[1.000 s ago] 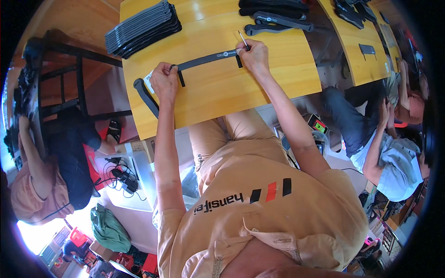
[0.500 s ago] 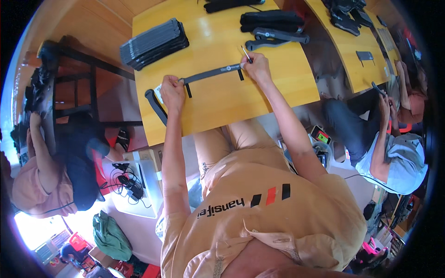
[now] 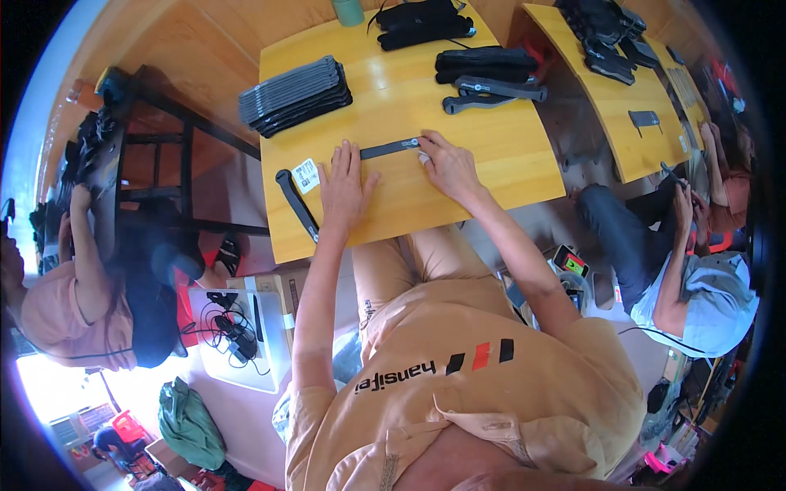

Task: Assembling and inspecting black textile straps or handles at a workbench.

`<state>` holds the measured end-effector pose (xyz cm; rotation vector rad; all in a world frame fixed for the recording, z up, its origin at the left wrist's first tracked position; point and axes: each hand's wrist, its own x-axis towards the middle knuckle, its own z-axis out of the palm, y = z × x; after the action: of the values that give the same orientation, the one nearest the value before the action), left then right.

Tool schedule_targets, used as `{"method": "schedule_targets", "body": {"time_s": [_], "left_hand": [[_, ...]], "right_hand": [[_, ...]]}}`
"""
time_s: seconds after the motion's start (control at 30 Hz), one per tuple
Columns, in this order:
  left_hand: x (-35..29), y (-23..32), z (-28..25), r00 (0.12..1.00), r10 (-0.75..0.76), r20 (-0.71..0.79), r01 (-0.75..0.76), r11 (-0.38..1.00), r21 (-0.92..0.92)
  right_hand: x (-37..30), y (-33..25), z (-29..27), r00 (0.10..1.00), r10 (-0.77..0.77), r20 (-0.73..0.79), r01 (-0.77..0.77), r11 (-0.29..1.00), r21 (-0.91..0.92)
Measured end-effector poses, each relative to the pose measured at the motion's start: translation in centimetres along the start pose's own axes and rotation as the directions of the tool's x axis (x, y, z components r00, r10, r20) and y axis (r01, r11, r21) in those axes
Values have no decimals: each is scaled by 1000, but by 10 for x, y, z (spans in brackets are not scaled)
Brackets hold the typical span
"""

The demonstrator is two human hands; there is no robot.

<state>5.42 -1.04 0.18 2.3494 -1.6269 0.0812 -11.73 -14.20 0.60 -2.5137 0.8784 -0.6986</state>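
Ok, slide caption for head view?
Left hand and right hand at opposite ends of a dark strap on a yellow table.

The left hand [image 3: 347, 190] lies palm down, fingers pointing forward, thumb spread inward — the right hand [image 3: 449, 170] bends its fingers, angled leftward — both bare forearms [image 3: 517, 239] outstretched.

Smooth, glossy wooden table [image 3: 401, 106], matt cloth-like strap [image 3: 386, 150], paper label [image 3: 306, 175]

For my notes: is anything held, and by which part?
Hold unclear: left hand lies flat at left end of the strap, right hand touches its right end.
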Motion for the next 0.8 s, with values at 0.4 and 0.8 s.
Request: {"method": "schedule_targets", "body": {"time_s": [0.4,0.8], "left_hand": [[-15,-24,-11,991,-103,-91,90,987,-135],[-82,-44,-29,703,-701,-122,676,711,-195]], "right_hand": [[-15,11,-3,987,-102,-121,104,995,9],[-68,16,-40,990,106,-89,-112,991,-70]]}}
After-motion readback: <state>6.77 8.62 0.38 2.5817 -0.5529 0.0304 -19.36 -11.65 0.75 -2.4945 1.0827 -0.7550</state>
